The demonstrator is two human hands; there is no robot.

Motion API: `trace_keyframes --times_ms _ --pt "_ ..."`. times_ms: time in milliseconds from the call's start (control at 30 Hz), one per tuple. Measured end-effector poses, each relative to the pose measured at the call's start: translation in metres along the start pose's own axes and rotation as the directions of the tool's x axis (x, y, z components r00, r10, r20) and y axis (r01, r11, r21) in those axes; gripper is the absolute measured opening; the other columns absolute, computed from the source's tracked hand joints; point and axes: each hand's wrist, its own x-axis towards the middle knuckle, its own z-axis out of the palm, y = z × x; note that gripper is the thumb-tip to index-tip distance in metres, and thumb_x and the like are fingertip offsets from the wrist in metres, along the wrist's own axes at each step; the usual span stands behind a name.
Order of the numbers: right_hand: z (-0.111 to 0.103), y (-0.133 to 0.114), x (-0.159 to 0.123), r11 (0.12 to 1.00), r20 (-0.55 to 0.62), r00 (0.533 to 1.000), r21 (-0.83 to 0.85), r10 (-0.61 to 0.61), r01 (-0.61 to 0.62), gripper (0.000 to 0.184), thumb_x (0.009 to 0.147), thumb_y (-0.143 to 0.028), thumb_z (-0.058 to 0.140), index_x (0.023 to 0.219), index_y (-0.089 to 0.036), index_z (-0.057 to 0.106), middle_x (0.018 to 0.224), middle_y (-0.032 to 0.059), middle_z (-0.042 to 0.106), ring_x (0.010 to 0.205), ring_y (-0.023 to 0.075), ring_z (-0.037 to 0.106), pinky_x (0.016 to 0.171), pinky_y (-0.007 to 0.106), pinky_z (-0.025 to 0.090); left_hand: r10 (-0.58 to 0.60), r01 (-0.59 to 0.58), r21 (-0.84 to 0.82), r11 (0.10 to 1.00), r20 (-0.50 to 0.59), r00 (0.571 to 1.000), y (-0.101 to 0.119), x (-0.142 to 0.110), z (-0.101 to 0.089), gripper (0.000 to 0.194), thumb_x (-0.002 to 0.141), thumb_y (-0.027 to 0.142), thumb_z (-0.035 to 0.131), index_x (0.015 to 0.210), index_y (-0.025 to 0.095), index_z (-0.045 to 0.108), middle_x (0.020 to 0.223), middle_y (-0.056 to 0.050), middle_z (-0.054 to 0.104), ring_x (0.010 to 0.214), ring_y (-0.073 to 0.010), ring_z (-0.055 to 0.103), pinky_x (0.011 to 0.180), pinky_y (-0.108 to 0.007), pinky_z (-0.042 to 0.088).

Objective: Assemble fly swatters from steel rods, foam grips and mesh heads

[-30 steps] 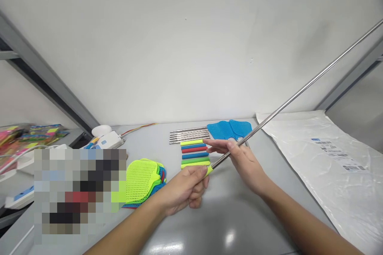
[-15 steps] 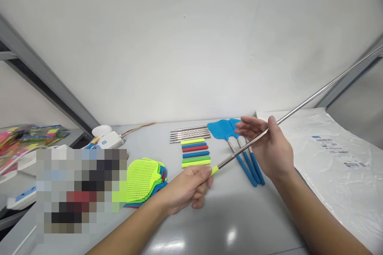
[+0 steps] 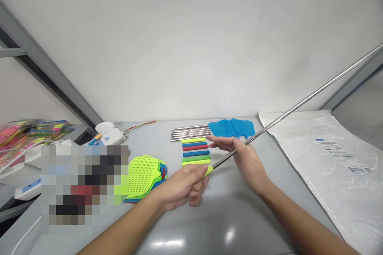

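My left hand [image 3: 193, 183] is closed around the yellow-green grip [image 3: 208, 171] at the lower end of a long silver telescopic rod [image 3: 287, 116]. The rod slants up to the right and leaves the view. Farther up it, my right hand [image 3: 245, 159] holds the rod between thumb and palm, its other fingers stretched out to the left. Behind the hands lie several coloured grips [image 3: 196, 154] in a row and several short metal rods [image 3: 190, 132]. Blue fly swatters [image 3: 231, 127] lie beyond my right hand, their handles hidden by it.
Perforated swatter heads [image 3: 143, 177] are stacked left of my left hand, yellow-green on top. A white plastic package [image 3: 317, 155] covers the table's right side. Power strips [image 3: 112, 137] and bagged goods [image 3: 56, 127] are at left, near a blurred-out patch. A wall closes the back.
My right hand has slid down the rod toward my left hand, uncovering the blue swatter heads and covering their handles. My left hand keeps its hold on the grip.
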Motion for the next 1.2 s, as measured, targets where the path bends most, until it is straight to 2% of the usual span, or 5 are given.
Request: trace_keyframes --times_ms 300,467,567,900,1200 --pt "-0.005 -0.003 0.000 0.995 0.200 0.976 -0.062 0.089 -0.078 0.041 0.097 -0.048 0.038 0.125 -0.030 0.062 0.126 0.0035 0.064 0.117 0.0242 0.057 0.104 0.045 0.037 0.026 -0.027 0.012 1.000 0.023 0.999 0.000 0.001 -0.001 0.042 0.090 0.055 0.050 0.072 0.019 0.045 0.049 0.012 0.022 0.039 -0.0042 0.012 0.040 -0.019 0.027" --pt "-0.037 -0.015 0.015 0.960 -0.199 0.979 0.259 -0.053 0.105 0.051 0.096 -0.054 0.031 0.110 -0.024 0.069 0.109 0.0069 0.072 0.104 0.0243 0.064 0.096 0.043 0.045 -0.014 0.014 0.056 0.998 0.012 1.000 0.001 0.001 0.001 0.041 0.090 0.054 0.052 0.072 0.018 0.048 0.048 0.012 0.021 0.039 -0.0046 0.013 0.040 -0.019 0.031" --pt "-0.047 -0.018 0.019 0.949 -0.304 0.951 0.281 -0.054 0.144 0.048 0.097 -0.049 0.032 0.098 -0.023 0.072 0.097 0.0068 0.075 0.099 0.0239 0.067 0.095 0.043 0.046 -0.018 0.017 0.077 0.997 0.004 1.000 0.001 0.001 0.001 0.041 0.090 0.053 0.052 0.072 0.017 0.050 0.047 0.012 0.022 0.039 -0.0044 0.015 0.040 -0.020 0.033" --pt "-0.006 -0.006 0.003 0.984 0.004 1.000 0.179 0.023 -0.023 0.049 0.098 -0.048 0.031 0.104 -0.021 0.072 0.113 0.0083 0.071 0.111 0.0277 0.062 0.100 0.049 0.042 -0.010 0.009 0.063 0.998 0.010 1.000 0.001 0.000 -0.001 0.043 0.089 0.055 0.053 0.070 0.017 0.048 0.046 0.012 0.023 0.038 -0.0036 0.015 0.041 -0.021 0.034" --pt "0.009 0.004 -0.009 0.993 0.102 0.988 0.021 0.118 -0.120 0.050 0.099 -0.048 0.029 0.108 -0.024 0.072 0.119 0.0049 0.068 0.118 0.0249 0.057 0.108 0.045 0.035 -0.001 -0.001 0.073 0.997 0.030 1.000 -0.001 0.000 -0.003 0.041 0.091 0.053 0.050 0.071 0.017 0.050 0.044 0.012 0.022 0.038 -0.0049 0.016 0.042 -0.021 0.035"
